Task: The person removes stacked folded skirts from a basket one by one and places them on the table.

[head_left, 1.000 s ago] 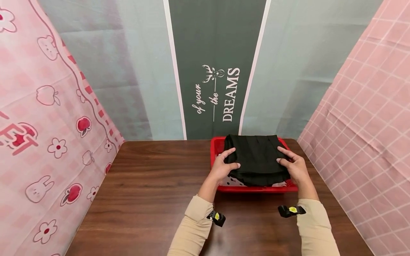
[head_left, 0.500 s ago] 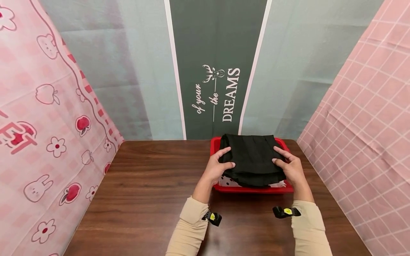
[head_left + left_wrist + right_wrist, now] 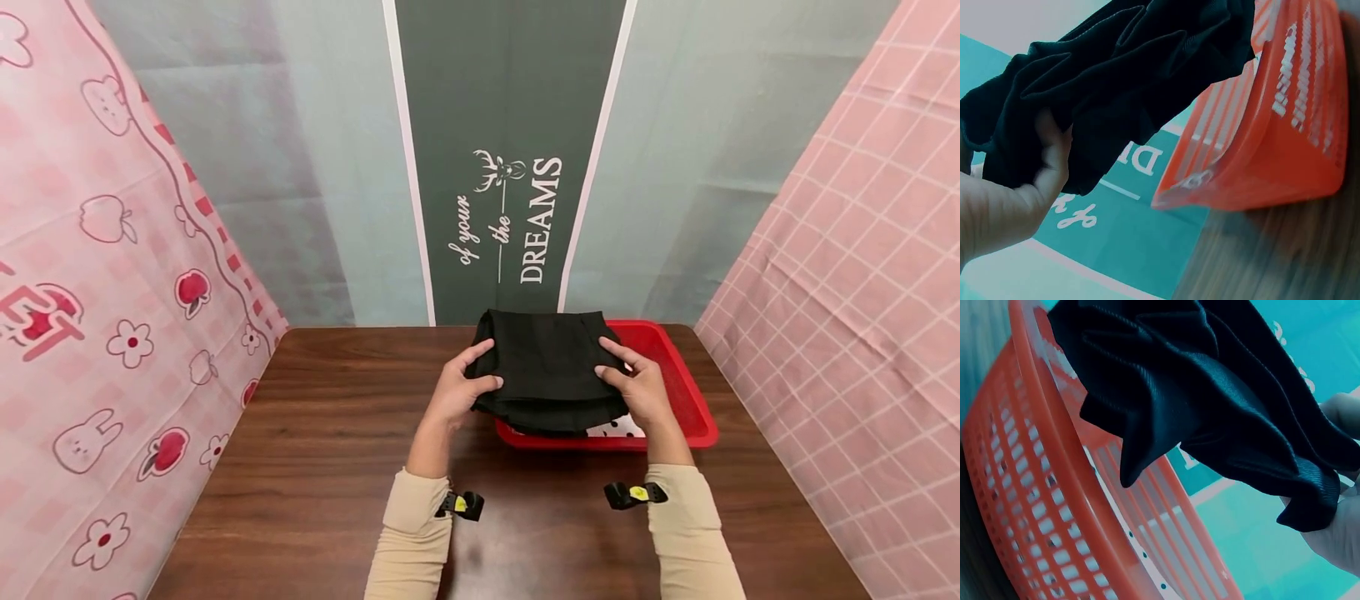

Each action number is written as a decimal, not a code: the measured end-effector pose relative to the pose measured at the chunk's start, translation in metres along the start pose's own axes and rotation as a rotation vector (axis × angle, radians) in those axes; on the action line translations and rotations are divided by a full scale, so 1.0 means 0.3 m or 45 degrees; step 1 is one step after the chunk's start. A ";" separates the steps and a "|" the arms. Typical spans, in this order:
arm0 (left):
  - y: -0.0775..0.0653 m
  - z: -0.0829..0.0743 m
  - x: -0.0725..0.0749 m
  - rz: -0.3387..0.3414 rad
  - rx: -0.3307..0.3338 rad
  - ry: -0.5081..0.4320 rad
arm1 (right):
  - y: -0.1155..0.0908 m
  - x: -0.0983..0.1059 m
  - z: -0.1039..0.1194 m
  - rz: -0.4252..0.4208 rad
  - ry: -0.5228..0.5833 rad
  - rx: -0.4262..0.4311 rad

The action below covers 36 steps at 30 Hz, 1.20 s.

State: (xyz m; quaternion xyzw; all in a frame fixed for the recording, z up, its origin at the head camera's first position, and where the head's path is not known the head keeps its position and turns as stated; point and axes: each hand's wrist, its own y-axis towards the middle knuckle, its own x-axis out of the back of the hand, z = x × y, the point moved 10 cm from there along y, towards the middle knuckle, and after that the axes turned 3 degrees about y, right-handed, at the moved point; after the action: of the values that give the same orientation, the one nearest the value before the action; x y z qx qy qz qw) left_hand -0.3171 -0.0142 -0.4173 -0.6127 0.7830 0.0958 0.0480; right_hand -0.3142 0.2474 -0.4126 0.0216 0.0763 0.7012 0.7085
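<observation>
Black cloth (image 3: 551, 358) gripped by left hand (image 3: 456, 390) and right hand (image 3: 642, 390); only wrist views show perforated basket wall (image 3: 1030, 478)

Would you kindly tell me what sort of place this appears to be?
Likely a small curtained-off work booth: a wood-grain table stands before a lettered grey-green backdrop, with pink printed cloths at both sides.

The black cloth (image 3: 551, 358) looks like woven fabric, mostly matt, with a faint sheen on its folds. The basket (image 3: 696, 398) is of smooth plastic, slightly glossy, and the table (image 3: 337, 417) shows wood grain with a soft shine. The 2 sleeves (image 3: 412, 533) are of matt cloth.
</observation>
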 end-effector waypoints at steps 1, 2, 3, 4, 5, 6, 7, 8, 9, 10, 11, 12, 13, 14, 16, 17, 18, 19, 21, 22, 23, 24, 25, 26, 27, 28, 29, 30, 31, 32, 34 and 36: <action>-0.002 -0.002 0.016 -0.016 0.002 0.003 | 0.004 -0.015 -0.003 0.004 0.002 -0.004; -0.004 -0.004 0.032 -0.031 0.007 0.009 | 0.009 -0.030 -0.005 0.006 0.003 -0.005; -0.013 -0.017 0.042 -0.041 0.027 0.007 | 0.014 -0.045 -0.006 0.010 0.005 -0.005; -0.014 -0.021 0.057 -0.050 0.033 0.012 | 0.019 -0.060 -0.006 0.013 0.004 -0.007; -0.017 -0.025 0.072 -0.062 0.039 0.020 | 0.024 -0.075 -0.006 0.015 0.004 -0.009; -0.020 -0.029 0.086 -0.074 0.043 0.023 | 0.029 -0.089 -0.008 0.017 0.001 -0.017; -0.021 -0.034 0.101 -0.089 0.044 0.032 | 0.034 -0.103 -0.011 0.022 0.000 -0.025; -0.023 -0.040 0.115 -0.103 0.039 0.039 | 0.040 -0.118 -0.013 0.025 -0.001 -0.031; -0.025 -0.044 0.131 -0.120 0.036 0.046 | 0.045 -0.134 -0.015 0.031 0.002 -0.038; -0.021 -0.037 0.151 -0.141 0.024 0.059 | 0.050 -0.149 -0.018 0.039 0.000 -0.040; -0.024 -0.040 0.168 -0.164 0.015 0.069 | 0.057 -0.165 -0.022 0.049 -0.005 -0.036; -0.026 -0.042 0.183 -0.180 0.010 0.074 | 0.063 -0.183 -0.024 0.064 0.000 -0.030; -0.027 -0.043 0.198 -0.194 0.009 0.080 | 0.069 -0.199 -0.026 0.075 -0.004 -0.020; -0.029 -0.042 0.212 -0.204 0.011 0.080 | 0.075 -0.214 -0.029 0.087 -0.005 -0.009; -0.033 -0.039 0.243 -0.230 0.017 0.084 | 0.085 -0.244 -0.037 0.113 -0.015 -0.003; -0.035 -0.036 0.258 -0.244 0.022 0.080 | 0.089 -0.259 -0.042 0.128 -0.018 -0.002; -0.038 -0.033 0.272 -0.255 0.027 0.082 | 0.094 -0.273 -0.047 0.139 -0.022 -0.006; -0.040 -0.029 0.285 -0.263 0.036 0.082 | 0.098 -0.284 -0.053 0.144 -0.026 -0.012; -0.044 -0.023 0.307 -0.275 0.049 0.086 | 0.108 -0.304 -0.063 0.153 -0.025 -0.023; -0.045 -0.021 0.316 -0.273 0.057 0.087 | 0.113 -0.313 -0.066 0.156 -0.027 -0.023; -0.047 -0.020 0.323 -0.271 0.064 0.094 | 0.119 -0.321 -0.071 0.155 -0.031 -0.024; -0.049 -0.020 0.328 -0.265 0.070 0.096 | 0.124 -0.327 -0.075 0.154 -0.029 -0.028; -0.051 -0.021 0.333 -0.260 0.077 0.098 | 0.129 -0.333 -0.079 0.152 -0.024 -0.032; -0.054 -0.025 0.338 -0.258 0.082 0.103 | 0.134 -0.338 -0.084 0.151 -0.026 -0.036; -0.057 -0.031 0.340 -0.255 0.086 0.106 | 0.140 -0.343 -0.088 0.147 -0.024 -0.037; -0.061 -0.041 0.341 -0.254 0.089 0.114 | 0.144 -0.349 -0.092 0.144 -0.018 -0.039; -0.065 -0.050 0.344 -0.255 0.086 0.120 | 0.148 -0.354 -0.095 0.141 -0.008 -0.041; -0.069 -0.061 0.346 -0.257 0.082 0.130 | 0.152 -0.359 -0.098 0.137 0.004 -0.044; -0.072 -0.072 0.349 -0.260 0.076 0.142 | 0.156 -0.365 -0.101 0.133 0.005 -0.043; -0.074 -0.081 0.352 -0.262 0.070 0.146 | 0.158 -0.371 -0.103 0.128 0.011 -0.041; -0.071 -0.081 0.373 -0.274 0.057 0.133 | 0.162 -0.385 -0.108 0.119 0.017 -0.043; -0.062 -0.069 0.399 -0.288 0.050 0.122 | 0.164 -0.401 -0.114 0.117 0.010 -0.045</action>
State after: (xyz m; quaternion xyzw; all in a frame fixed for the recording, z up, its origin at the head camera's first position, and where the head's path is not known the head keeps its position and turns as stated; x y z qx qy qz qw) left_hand -0.3273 -0.1365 -0.4218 -0.7000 0.7120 0.0450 0.0331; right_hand -0.3683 0.1256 -0.4303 0.0098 0.0657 0.7344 0.6755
